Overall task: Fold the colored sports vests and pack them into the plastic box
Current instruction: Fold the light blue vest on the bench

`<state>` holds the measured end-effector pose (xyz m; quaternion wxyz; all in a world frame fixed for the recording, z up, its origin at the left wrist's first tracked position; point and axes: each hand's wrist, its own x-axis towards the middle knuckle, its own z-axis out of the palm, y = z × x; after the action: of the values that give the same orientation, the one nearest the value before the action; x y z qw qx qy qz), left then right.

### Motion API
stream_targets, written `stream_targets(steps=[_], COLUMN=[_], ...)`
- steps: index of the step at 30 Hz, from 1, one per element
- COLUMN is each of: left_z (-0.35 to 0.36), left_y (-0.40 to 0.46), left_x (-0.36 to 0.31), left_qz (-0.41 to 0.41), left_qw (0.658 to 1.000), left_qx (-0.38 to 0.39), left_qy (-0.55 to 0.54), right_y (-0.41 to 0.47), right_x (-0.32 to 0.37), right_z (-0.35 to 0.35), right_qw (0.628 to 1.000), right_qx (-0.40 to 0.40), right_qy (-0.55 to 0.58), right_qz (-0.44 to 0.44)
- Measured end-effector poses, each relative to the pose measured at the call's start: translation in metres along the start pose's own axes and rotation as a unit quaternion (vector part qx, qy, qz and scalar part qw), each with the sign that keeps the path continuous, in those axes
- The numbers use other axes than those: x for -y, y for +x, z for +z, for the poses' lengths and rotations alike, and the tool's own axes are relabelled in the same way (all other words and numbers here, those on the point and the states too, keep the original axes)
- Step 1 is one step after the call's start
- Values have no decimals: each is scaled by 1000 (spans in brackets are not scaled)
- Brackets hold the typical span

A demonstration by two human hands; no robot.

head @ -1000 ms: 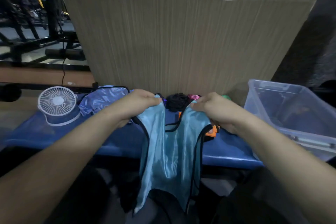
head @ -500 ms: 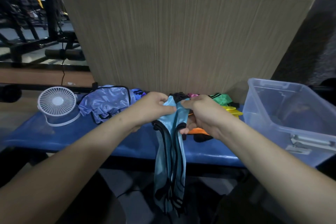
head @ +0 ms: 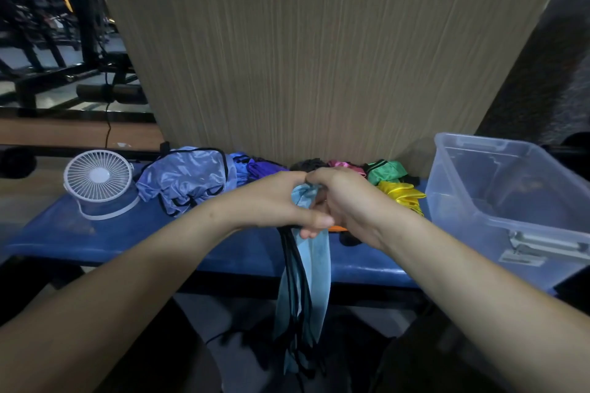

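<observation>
Both hands meet at the top of a light blue sports vest (head: pixel 303 284), and everything hangs from that one point. The left hand (head: pixel 271 204) and the right hand (head: pixel 343 201) are pressed close together, fingers curled, each pinching the gathered upper edge of the fabric so that a small fan of blue shows between them. Below the grip the vest drops straight down as a narrow, doubled strip — its long axis is vertical, running past the front edge of the blue bench (head: pixel 95 239) toward the floor.

The clear plastic box (head: pixel 510 201) stands to the right of the grip, on the right end of the bench, open at the top; nothing folded can be made out in it for certain. So the right hand is the nearer one to it. Judging from this, the strip still wants shortening along its length before it goes in, since it hangs well below the bench.

The vest is shiny, thin and slippery-looking, edged in black trim that bunches along the left side of the strip; the lower end is blurred.

Behind the grip, against the wood-grain panel (head: pixel 319 73), lie more vests in a loose row: a pale lilac-blue one (head: pixel 188 179) to the left, then purple (head: pixel 265 169), pink (head: pixel 344 165), green (head: pixel 384 171) and yellow (head: pixel 402 196) to the right. Far left of the grip stands a small white fan (head: pixel 99 180).
</observation>
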<state>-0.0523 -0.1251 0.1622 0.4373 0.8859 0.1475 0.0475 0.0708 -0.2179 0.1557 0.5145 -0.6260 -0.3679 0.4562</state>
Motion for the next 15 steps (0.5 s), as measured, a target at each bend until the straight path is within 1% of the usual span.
stream_targets(steps=[3, 6, 9, 15], left_z=[-4, -9, -11, -18], left_y=[2, 2, 1, -5], left_x=[7, 11, 16, 24], left_qz=[9, -10, -15, -5], left_qw=[998, 998, 997, 999], left_qx=[-35, -28, -10, 46], left_qy=[50, 64, 71, 28], right_y=[-2, -3, -6, -9], right_x=[2, 3, 4, 4], right_z=[-1, -7, -9, -18], right_qw=[999, 997, 995, 979], right_qx=[44, 73, 91, 145], right_qy=[12, -4, -40, -143], right_qz=[-1, -7, -8, 9])
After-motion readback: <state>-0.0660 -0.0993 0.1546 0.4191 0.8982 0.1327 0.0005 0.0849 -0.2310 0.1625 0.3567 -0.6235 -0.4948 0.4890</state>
